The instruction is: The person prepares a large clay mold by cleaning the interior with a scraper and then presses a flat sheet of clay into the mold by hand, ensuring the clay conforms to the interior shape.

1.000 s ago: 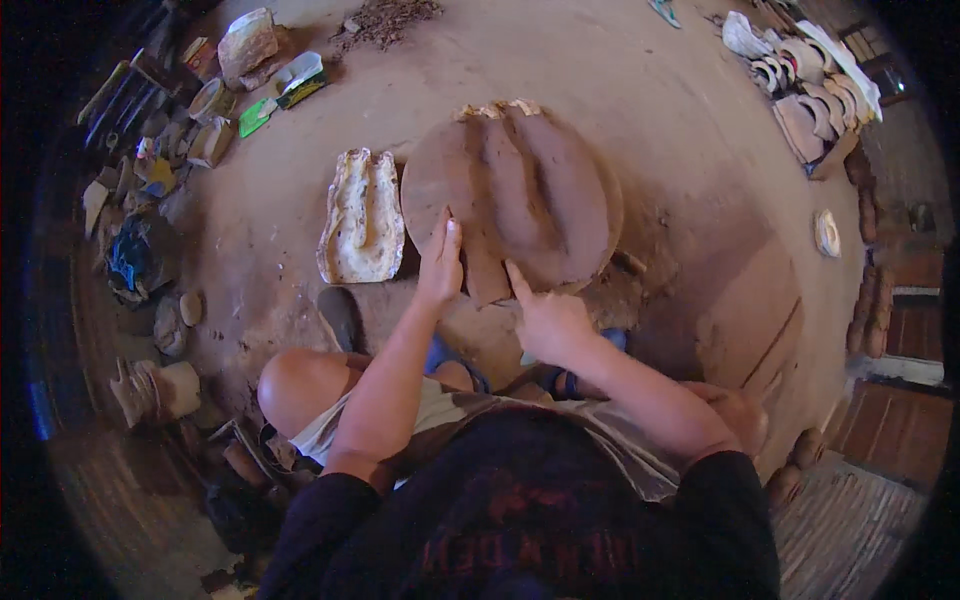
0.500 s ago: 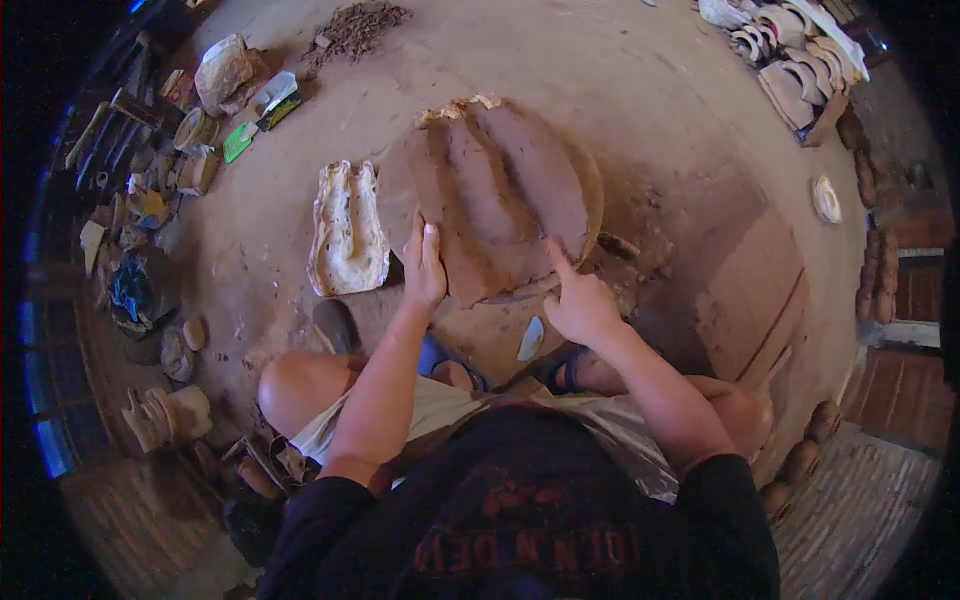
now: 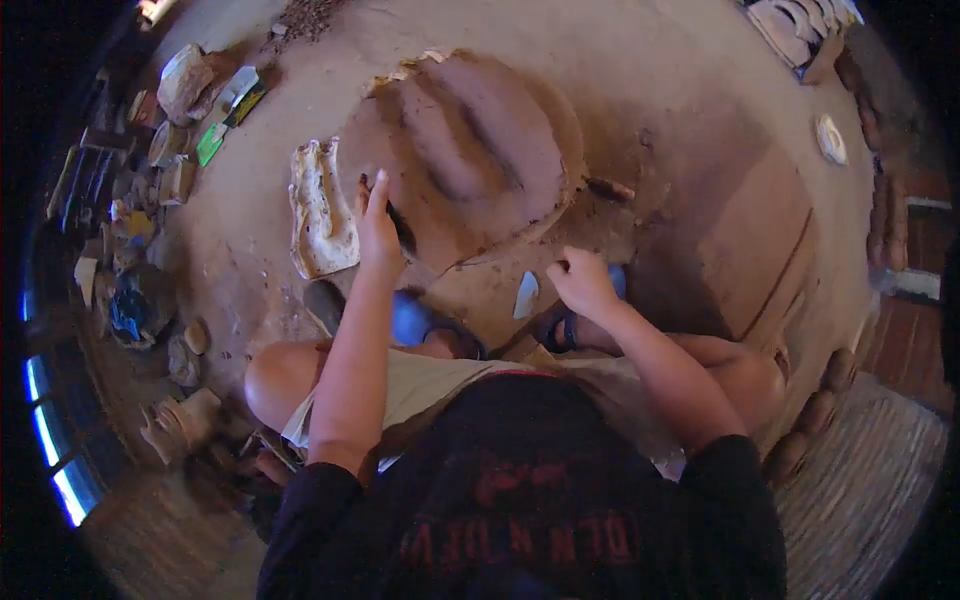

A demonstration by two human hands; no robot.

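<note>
A broad brown clay slab with two long grooves and a raised ridge between them lies in front of me on a round base. Beside its lower left edge is my left hand, held on edge with the fingers stretched out and nothing gripped. My right hand hangs apart from the slab, below its lower right edge, with the fingers curled in; whether anything small is inside them is hidden. A pale blue flat piece lies on the ground just left of it. Left of the slab rests a whitish mould with a long hollow.
Rocks, a green piece, containers and a dark bag with blue clutter the left side. Curved clay pieces are stacked at the far right, near a pale ring. A dark lump touches the slab's right side.
My right hand has come off the clay, back toward me, and its pointing finger has curled in. My left hand has shifted left and slightly forward. The whole view has tilted.
</note>
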